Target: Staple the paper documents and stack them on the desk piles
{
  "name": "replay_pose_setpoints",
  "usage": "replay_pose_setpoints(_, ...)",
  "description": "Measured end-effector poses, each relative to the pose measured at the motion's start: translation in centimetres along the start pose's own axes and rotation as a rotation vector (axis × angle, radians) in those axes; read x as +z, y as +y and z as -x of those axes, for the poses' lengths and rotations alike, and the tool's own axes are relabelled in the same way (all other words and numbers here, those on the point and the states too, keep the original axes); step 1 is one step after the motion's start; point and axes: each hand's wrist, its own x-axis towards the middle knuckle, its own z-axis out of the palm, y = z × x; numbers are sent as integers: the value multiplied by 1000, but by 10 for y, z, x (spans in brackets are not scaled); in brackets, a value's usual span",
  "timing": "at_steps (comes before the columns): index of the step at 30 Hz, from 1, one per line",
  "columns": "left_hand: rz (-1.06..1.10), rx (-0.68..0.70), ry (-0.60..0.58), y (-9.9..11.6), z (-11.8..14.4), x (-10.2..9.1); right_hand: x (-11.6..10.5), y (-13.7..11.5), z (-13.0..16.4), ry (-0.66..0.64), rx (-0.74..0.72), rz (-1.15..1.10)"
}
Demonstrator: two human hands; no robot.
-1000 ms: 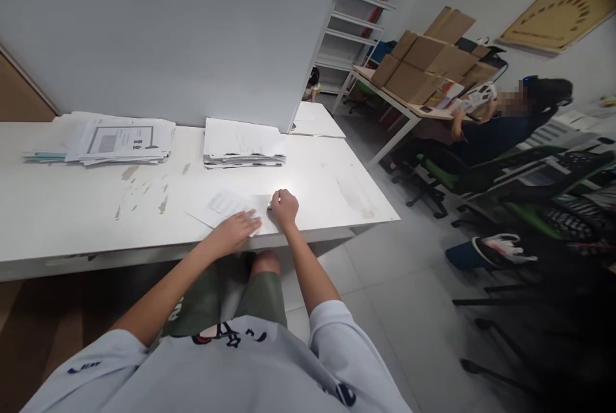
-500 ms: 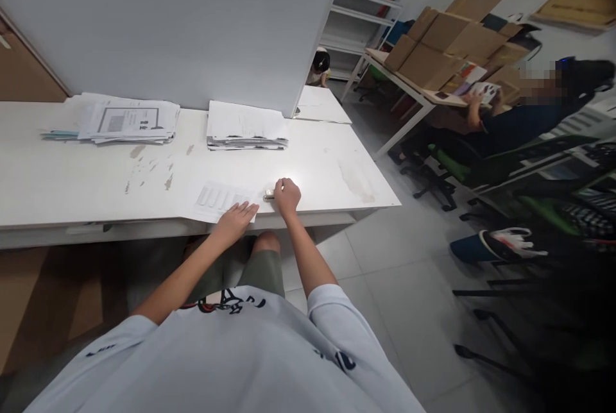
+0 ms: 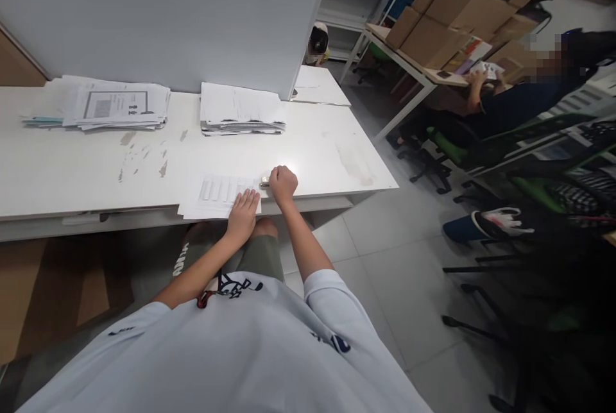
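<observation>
On the front edge of the white desk [image 3: 308, 150] lies a printed paper sheet [image 3: 219, 190] with a row of pale rectangles on it; its near edge overhangs the desk. My left hand [image 3: 244, 211] rests flat on the sheet's right side, fingers stretched out. Just to the right, my right hand [image 3: 283, 183] is closed around a small stapler [image 3: 264, 181]. Only the stapler's shiny front end shows, pointing left at the sheet's right edge; the rest is hidden in my fist. Whether the sheet's edge sits inside its jaws, I cannot tell.
Two paper stacks, a left one [image 3: 120, 105] and a right one [image 3: 243, 108], lie along the grey partition [image 3: 168, 15]. At the right a seated person [image 3: 520, 92] handles something white beside cardboard boxes [image 3: 452, 15]. A blue bin [image 3: 464, 227] stands on the floor.
My left hand has turned and shifted slightly right on the sheet, which now lies straighter to the desk edge. My right hand keeps its grip on the stapler. The view has tilted slightly.
</observation>
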Motion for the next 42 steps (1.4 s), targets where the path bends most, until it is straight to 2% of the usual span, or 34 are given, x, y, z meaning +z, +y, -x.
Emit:
replay_pose_setpoints(4, 60, -13, 68, -8, 0, -1, 1, 1, 1, 6, -17, -6)
replay_pose_setpoints(9, 58, -1, 122, -10, -8, -15, 0, 1, 2, 16, -26, -21)
replay_pose_setpoints(11, 46, 14, 86, -7, -12, -19, 0, 2, 2, 20, -25, -32)
replay_pose_setpoints(16, 29, 76, -107, 3, -18, -15, 2, 3, 2, 16, -28, -57)
replay_pose_setpoints(20, 42, 80, -112, 12, -17, -9, 2, 3, 2, 20, -28, -51)
replay_pose_setpoints(28, 51, 249, -95, 12, -21, -11, 0, 2, 1, 9, -28, -41)
replay_pose_setpoints(32, 63, 384, -140, -3, -23, -26, 0, 2, 1, 15, -34, -55)
replay_pose_setpoints(34, 57, 401, -138, -17, -16, -38, 0, 2, 2, 19, -33, -55)
replay_pose_setpoints(36, 23, 325, -92, -34, -4, -49, 0, 2, 2, 16, -31, -50)
replay_pose_setpoints(39, -40, 81, 1, -63, 17, -60, 0, 2, 2, 10, -32, -49)
replay_pose_setpoints(42, -60, -49, 9, -86, 31, -63, 1, 4, 2, 32, -42, -66)
